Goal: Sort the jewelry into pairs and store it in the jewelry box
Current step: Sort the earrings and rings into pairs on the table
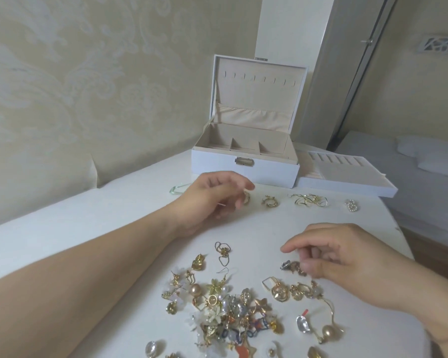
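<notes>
A white jewelry box (217, 165) stands open at the back of the white table (114, 223), its beige compartments showing nothing inside. In front of it lies a row of jewelry: a gold earring (247, 198), a matching gold earring (269, 201), tangled gold wire earrings (311, 200) and a pearl heart piece (352, 205). My left hand (210, 202) hovers by the first gold earring, fingers loosely curled and holding nothing. A mixed jewelry pile (230, 306) lies near me. My right hand (347, 259) reaches down, fingertips touching a small dark silver-and-bronze earring (290, 266).
The box's removable white tray (360, 187) with ring slots lies to the right of the box. A pale green loop-shaped object (177, 189) lies left of my left hand. The table's right edge drops off near the pearl heart. A patterned wall stands behind.
</notes>
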### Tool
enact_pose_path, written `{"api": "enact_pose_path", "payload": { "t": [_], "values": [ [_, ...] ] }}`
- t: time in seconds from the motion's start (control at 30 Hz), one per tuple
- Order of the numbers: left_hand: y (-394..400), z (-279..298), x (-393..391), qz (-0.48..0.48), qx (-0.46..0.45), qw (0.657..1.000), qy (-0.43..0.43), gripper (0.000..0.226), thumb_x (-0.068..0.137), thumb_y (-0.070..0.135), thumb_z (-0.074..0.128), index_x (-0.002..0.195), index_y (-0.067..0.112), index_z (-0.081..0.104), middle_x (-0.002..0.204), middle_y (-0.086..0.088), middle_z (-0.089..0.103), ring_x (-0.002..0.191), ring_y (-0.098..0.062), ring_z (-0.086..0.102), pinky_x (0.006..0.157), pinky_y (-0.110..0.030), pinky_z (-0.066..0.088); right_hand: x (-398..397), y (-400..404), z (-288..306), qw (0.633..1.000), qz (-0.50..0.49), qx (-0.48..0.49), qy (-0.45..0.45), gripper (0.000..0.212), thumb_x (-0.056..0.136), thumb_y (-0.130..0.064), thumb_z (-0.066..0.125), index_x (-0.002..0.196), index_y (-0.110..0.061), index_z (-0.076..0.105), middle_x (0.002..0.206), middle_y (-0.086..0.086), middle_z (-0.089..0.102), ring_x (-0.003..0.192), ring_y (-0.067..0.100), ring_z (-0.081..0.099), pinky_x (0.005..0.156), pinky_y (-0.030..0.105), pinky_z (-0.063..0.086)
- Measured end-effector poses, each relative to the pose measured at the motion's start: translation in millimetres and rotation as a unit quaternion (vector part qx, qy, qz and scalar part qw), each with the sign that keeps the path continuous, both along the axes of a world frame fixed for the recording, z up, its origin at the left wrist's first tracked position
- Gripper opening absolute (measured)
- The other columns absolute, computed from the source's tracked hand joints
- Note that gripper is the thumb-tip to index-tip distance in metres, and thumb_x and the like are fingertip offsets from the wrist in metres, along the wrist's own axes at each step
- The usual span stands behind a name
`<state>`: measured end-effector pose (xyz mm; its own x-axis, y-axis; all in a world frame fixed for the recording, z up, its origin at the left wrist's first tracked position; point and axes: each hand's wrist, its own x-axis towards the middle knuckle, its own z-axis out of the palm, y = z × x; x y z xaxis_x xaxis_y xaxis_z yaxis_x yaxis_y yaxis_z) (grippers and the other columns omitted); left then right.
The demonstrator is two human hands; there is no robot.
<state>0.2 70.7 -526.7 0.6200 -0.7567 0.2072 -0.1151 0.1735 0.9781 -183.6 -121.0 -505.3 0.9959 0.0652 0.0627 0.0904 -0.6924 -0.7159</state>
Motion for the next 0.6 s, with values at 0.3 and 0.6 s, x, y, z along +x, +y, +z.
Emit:
{"api": "enact_pose_path", "payload": {
  "t": [0.3, 0.6],
  "values": [
    [3, 7, 5, 0.002, -0.024, 0.996, 0.091, 0.036, 0.089, 0.048, 0.048, 0.091, 0.017, 0.066, 0.063, 0.0, 0.041, 0.053, -0.016, 0.026, 0.049, -0.026, 0.021, 0, 8, -3, 0.997, 0.023, -0.075, -0.025, 0.017, 0.09, -0.028, 0.065, 0.101, -0.04, 0.07, 0.101, -0.013, 0.062, 0.078, 0.016, 0.062, 0.069, 0.024, 0.05],
    [14, 15, 0, 0.021, -0.059, 0.992, 0.106, 0.052, 0.09, 0.058, 0.04, 0.07, 0.014, 0.062, 0.05, -0.001, 0.02, 0.053, -0.019, 0.021, 0.054, -0.032, 0.016, 13, 11, -2, 0.997, -0.057, -0.053, -0.026, 0.027, 0.08, -0.002, 0.073, 0.076, -0.028, 0.077, 0.079, -0.009, 0.069, 0.06, 0.012, 0.064, 0.059, 0.021, 0.052]
  ]
}}
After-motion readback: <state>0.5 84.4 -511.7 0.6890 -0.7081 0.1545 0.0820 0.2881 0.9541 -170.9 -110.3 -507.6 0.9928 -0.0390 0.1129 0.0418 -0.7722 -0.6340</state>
